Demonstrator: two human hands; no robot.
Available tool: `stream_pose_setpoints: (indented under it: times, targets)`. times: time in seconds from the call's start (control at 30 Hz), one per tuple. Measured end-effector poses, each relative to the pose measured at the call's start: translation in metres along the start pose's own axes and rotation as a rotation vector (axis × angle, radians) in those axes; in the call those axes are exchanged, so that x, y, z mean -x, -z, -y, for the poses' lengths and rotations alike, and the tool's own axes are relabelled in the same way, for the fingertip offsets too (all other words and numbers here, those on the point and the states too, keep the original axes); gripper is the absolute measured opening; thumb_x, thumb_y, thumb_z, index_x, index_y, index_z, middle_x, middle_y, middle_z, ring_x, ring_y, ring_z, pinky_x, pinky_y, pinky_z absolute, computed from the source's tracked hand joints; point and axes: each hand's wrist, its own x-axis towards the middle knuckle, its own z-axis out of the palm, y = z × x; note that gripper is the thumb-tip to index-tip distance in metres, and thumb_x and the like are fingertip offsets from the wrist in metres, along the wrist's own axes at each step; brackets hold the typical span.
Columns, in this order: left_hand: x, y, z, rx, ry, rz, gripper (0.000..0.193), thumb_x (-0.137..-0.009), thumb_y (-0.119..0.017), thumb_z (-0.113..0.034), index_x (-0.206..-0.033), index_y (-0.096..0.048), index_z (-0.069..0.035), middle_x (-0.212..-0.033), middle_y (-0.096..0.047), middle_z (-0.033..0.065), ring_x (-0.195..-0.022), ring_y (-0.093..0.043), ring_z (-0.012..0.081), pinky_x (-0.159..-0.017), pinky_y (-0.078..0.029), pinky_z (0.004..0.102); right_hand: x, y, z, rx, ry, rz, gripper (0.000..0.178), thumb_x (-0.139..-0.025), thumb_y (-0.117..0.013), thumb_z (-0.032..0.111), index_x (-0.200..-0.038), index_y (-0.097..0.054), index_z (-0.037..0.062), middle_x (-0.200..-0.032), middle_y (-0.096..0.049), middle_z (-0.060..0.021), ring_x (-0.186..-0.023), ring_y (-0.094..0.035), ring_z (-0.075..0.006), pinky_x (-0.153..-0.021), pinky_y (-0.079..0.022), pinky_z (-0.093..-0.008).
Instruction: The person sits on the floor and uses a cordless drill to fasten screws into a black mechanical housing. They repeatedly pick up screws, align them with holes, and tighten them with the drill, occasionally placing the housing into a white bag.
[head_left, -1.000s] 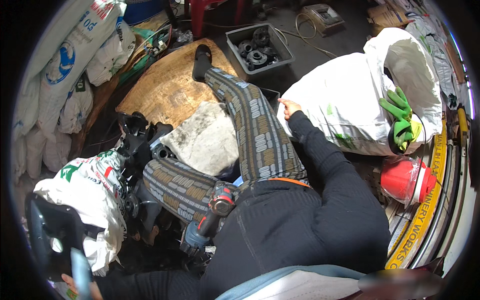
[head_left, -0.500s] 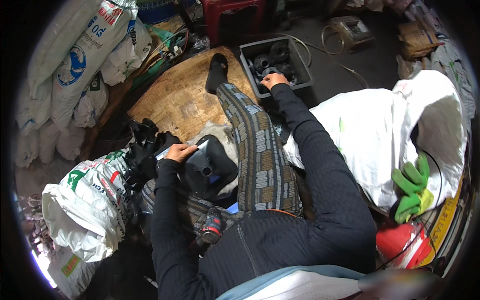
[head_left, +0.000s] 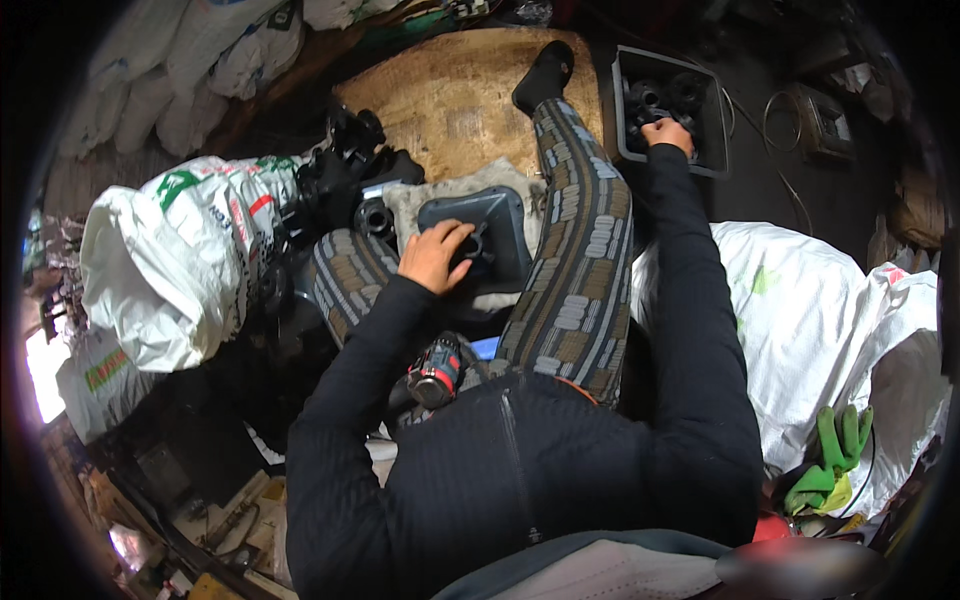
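Between my legs, a dark grey square plastic funnel-like part (head_left: pixel 500 215) lies hollow side up on a pale cloth (head_left: pixel 405 205). My left hand (head_left: pixel 437 255) rests over its near left side, fingers apart, the fingertips by the round hub in its middle. At the far right, my right hand (head_left: pixel 668 135) reaches into a grey bin (head_left: pixel 722 120) of black round plastic parts (head_left: pixel 685 92). Its fingers are curled at one of these parts, though the fingertips are hidden. A red and black cordless drill (head_left: pixel 436 372) lies in my lap.
Beyond the cloth lies a worn wooden board (head_left: pixel 450 100). More black plastic parts (head_left: pixel 345 170) are heaped at the left, beside an open white sack (head_left: pixel 150 270). Another white sack (head_left: pixel 780 300) stands at the right with green gloves (head_left: pixel 832 460) on it. A cable (head_left: pixel 790 190) crosses the floor.
The view has shifted. The square part, earlier held tube up by its edge in my left hand, now appears hollow side up on the cloth, my fingers spread over it. My right hand stays at the bin.
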Motion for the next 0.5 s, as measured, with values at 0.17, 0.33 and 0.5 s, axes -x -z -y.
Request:
stream_pose_setpoints:
  times: [0.17, 0.33, 0.5]
  targets:
    - [-0.001, 0.003, 0.022, 0.483, 0.221, -0.285, 0.057, -0.080, -0.074, -0.038, -0.128, -0.057, -0.013, -0.106, -0.065, 0.0088, -0.080, -0.065, 0.0200, -0.071, -0.050, 0.0332, 0.058, 0.079, 0.012, -0.323, 0.418, -0.372, 0.022, -0.076, -0.067, 0.024, -0.092, -0.072, 0.0099, -0.082, -0.068, -0.0105, -0.072, -0.067, -0.0267, -0.065, -0.053, -0.0365]
    - [-0.022, 0.053, -0.007, 1.692, 0.704, 0.206, 0.050, -0.090, -0.066, -0.033, -0.125, -0.055, 0.001, -0.109, -0.067, 0.0105, -0.078, -0.064, 0.0118, -0.063, -0.054, 0.0288, 0.217, 0.118, 0.097, -0.473, 1.266, -0.323, 0.030, -0.070, -0.071, 0.005, -0.099, -0.069, 0.0122, -0.067, -0.058, -0.0031, -0.054, -0.058, -0.0183, -0.049, -0.048, -0.0318]
    - [-0.008, -0.013, 0.049, 1.549, 0.544, 0.024, 0.041, -0.087, -0.071, -0.020, -0.122, -0.059, -0.002, -0.108, -0.067, 0.0072, -0.090, -0.067, 0.0152, -0.070, -0.057, 0.0304, 0.303, 0.069, 0.101, -0.681, 1.056, 0.103, 0.030, -0.077, -0.072, 0.007, -0.106, -0.068, 0.0105, -0.064, -0.052, -0.0013, -0.052, -0.052, -0.0133, -0.045, -0.041, -0.0278]
